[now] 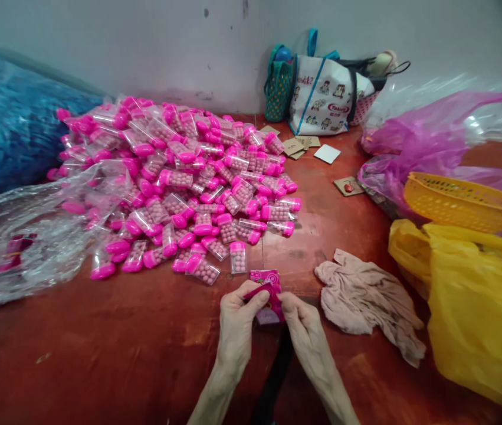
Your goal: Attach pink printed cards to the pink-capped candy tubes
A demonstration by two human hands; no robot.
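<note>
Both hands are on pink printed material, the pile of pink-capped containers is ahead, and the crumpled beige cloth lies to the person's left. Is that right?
Not quite: the head view shows the beige cloth to the person's right, between the right hand and the yellow bag. The rest stands: that hand and the left hand are on the pink printed material, with the pile ahead.

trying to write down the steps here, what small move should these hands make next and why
Perhaps ease the pink wrapper open with the right hand while the left hand steadies it: both hands pinch it, and its layers seem to overlap. The nearest bottle sits just beyond, so it can probably wait.
</note>
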